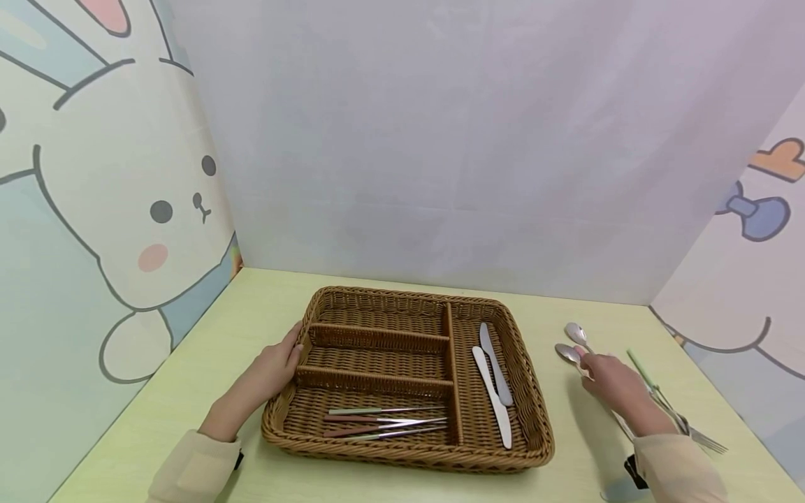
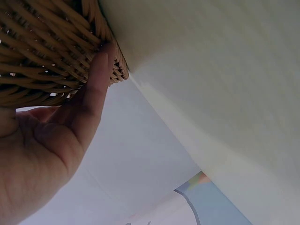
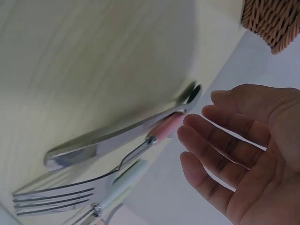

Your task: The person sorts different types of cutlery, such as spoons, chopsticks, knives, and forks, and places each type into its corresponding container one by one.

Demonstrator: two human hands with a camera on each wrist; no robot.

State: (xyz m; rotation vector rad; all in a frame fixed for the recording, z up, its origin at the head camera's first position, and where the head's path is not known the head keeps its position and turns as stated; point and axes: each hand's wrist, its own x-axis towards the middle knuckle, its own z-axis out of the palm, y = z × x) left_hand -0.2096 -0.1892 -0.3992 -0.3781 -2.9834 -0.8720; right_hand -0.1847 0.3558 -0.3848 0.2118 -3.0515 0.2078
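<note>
A brown wicker basket (image 1: 531, 391) with dividers sits mid-table. My left hand (image 1: 279, 360) rests on its left rim, with straight fingers (image 2: 97, 77) pressed flat against the weave (image 2: 42, 51). My right hand (image 1: 604, 377) is to the right of the basket with relaxed fingers (image 3: 206, 143) and holds nothing. Its fingertips are next to two metal spoons (image 1: 571, 344) that lie on the table. In the right wrist view one spoon (image 3: 112, 143) lies just beyond the fingertips, beside a pink-handled fork (image 3: 161, 131).
Two knives (image 1: 493, 384) lie in the basket's right compartment, and several thin utensils (image 1: 383, 421) in its front one. Forks (image 1: 694, 433) and a green-handled piece (image 1: 641, 367) lie right of my right hand. Cartoon-print walls enclose the pale green table (image 1: 251, 314).
</note>
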